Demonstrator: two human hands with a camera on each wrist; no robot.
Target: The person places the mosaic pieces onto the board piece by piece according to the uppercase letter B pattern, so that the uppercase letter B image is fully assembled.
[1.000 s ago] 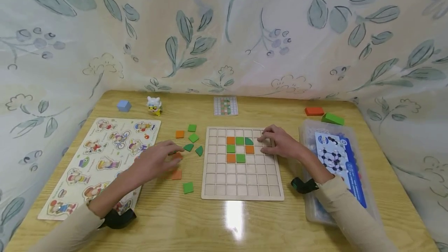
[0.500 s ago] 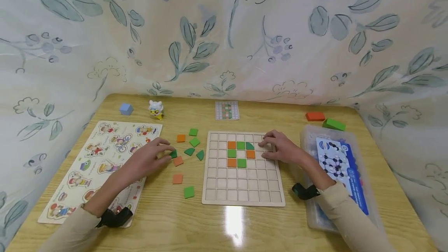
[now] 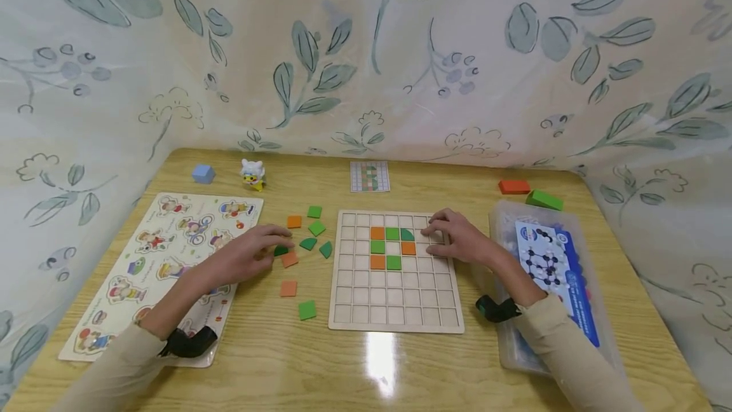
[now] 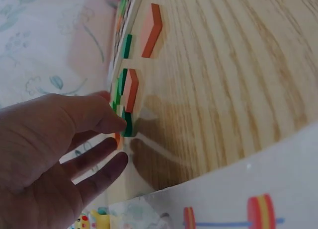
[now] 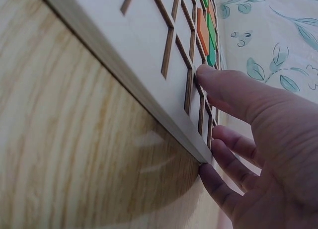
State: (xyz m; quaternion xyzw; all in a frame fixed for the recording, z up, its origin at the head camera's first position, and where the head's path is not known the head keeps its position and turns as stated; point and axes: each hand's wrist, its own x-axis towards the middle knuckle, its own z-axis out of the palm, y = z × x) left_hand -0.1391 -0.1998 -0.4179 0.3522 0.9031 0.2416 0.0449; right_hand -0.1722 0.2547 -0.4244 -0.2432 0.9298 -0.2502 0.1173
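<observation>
In the head view, my left hand [image 3: 243,259] reaches over loose tiles left of a wooden grid board [image 3: 394,307]. Its thumb and fingers are spread about a dark green quarter-circle tile [image 3: 280,250], with the thumb tip right at the tile in the left wrist view. Close by lies an orange square tile [image 3: 290,259]. My right hand [image 3: 460,237] rests at the board's right edge, fingers loosely extended, thumb over the grid [image 5: 174,55]. Orange and green squares plus one green quarter-circle [image 3: 406,234] sit in the upper middle cells.
More loose tiles [image 3: 307,309] lie between the board and a picture puzzle [image 3: 131,266] at left. A pattern card [image 3: 369,177] lies behind the board. A plastic box [image 3: 503,348] stands at right, red [image 3: 514,187] and green blocks behind it. A figurine [image 3: 253,174] and blue block [image 3: 203,174] stand back left.
My left hand drew back leftward from over the orange tile, uncovering the dark green quarter-circle, then shifted slightly forward around it. The right hand stays at the board's edge.
</observation>
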